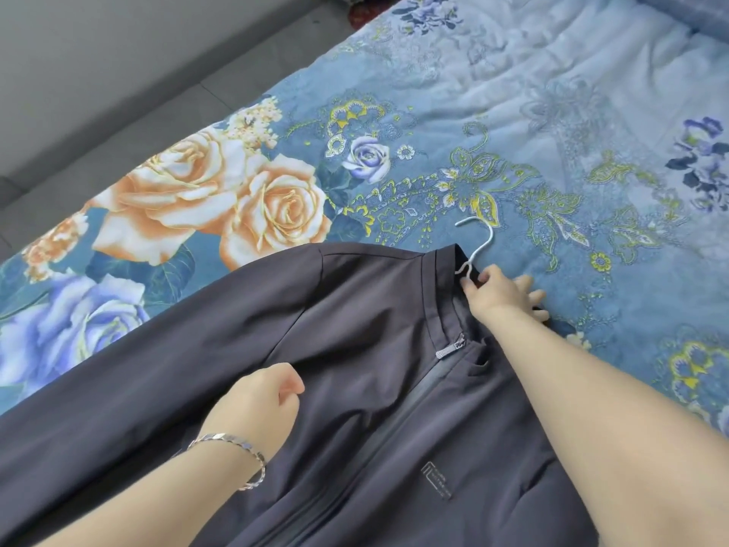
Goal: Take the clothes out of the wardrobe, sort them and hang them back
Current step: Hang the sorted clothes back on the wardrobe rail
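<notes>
A dark grey zip-up jacket [355,349] lies front-up on the bed, zipped to the collar, with a small logo on the chest. A white wire hanger [479,240] sticks its hook out of the collar onto the bedspread. My right hand [501,290] pinches the hanger's neck at the collar between thumb and forefinger, the other fingers spread on the bedspread. My left hand [262,404], with a silver bracelet at the wrist, sits over the jacket's chest with fingers curled; whether it grips the fabric is unclear.
The bed is covered by a blue floral bedspread [513,112] with large orange and purple roses. Grey floor tiles [98,73] run along the bed's left edge. No wardrobe or other clothes are in view.
</notes>
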`<action>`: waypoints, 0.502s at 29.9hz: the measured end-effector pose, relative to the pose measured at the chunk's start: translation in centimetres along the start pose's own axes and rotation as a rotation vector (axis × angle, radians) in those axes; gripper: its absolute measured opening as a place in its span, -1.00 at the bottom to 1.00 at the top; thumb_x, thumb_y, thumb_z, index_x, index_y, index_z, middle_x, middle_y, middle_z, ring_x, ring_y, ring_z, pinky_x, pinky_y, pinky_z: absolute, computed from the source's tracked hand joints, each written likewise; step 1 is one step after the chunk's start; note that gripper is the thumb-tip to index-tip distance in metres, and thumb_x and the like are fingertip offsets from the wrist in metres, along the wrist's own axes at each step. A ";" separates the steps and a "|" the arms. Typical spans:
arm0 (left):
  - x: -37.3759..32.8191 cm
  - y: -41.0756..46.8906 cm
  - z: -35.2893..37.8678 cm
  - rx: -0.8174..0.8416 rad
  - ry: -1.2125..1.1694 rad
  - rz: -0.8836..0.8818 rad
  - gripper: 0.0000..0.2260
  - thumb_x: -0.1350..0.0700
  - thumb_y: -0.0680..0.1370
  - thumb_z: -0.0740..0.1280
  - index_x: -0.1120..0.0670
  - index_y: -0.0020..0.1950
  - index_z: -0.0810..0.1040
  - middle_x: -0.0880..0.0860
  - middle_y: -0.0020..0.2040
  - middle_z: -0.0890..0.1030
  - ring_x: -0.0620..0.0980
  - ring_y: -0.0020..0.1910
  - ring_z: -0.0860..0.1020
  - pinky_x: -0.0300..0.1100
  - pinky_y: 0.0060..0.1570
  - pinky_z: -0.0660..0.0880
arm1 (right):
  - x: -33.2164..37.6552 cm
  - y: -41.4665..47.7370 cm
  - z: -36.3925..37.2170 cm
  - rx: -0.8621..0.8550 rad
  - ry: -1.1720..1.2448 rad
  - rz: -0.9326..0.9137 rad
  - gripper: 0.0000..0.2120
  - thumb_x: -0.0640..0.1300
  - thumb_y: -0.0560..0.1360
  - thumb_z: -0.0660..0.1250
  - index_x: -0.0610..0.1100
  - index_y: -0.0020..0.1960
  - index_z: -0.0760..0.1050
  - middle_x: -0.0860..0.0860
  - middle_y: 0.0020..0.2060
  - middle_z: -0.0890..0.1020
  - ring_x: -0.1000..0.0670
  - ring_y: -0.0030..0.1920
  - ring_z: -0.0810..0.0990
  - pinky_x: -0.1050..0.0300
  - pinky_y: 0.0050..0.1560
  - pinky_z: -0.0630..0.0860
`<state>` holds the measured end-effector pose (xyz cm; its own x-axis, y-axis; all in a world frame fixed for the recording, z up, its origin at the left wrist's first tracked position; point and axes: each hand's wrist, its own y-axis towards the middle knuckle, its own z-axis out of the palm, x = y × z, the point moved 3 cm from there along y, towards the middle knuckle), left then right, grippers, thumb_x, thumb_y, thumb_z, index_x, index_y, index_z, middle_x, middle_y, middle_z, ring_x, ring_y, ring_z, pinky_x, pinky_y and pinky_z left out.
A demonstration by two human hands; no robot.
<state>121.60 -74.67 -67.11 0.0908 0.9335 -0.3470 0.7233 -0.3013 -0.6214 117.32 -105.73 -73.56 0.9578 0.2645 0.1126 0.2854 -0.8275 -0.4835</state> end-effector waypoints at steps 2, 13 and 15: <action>0.5 -0.4 0.0 -0.002 -0.024 0.006 -0.82 0.16 0.54 0.19 -0.14 -0.12 0.44 -0.10 -0.05 0.59 -0.05 -0.07 0.57 -0.16 0.03 0.51 | -0.8 -0.3 0.0 -0.030 -0.142 -0.017 -0.54 0.18 0.53 0.17 -0.09 0.29 0.32 -0.16 0.31 0.39 -0.18 0.37 0.27 -0.12 0.38 0.10; 1.8 -7.8 -5.2 -0.078 -0.158 0.023 -0.75 0.19 0.51 0.22 -0.16 -0.27 0.40 -0.12 -0.17 0.61 -0.06 -0.13 0.59 -0.16 0.02 0.52 | -0.4 -10.5 -9.6 -0.203 0.046 -0.376 -0.71 0.02 0.62 0.05 -0.20 -0.02 0.36 -0.25 -0.06 0.57 -0.23 -0.15 0.45 0.06 -0.20 0.27; 1.5 -9.9 -7.4 -0.098 -0.166 0.038 -0.75 0.19 0.50 0.20 -0.16 -0.25 0.42 -0.11 -0.13 0.62 -0.05 -0.09 0.60 -0.15 0.04 0.52 | 0.0 -13.8 -11.7 -0.195 0.053 -0.456 -0.69 0.01 0.62 0.03 -0.22 -0.04 0.37 -0.24 -0.12 0.55 -0.20 -0.19 0.42 0.05 -0.22 0.27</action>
<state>119.65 -68.80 -56.28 0.0112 0.8744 -0.4851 0.7852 -0.3081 -0.5371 113.80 -100.11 -56.76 0.7333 0.5994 0.3210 0.6716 -0.7121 -0.2045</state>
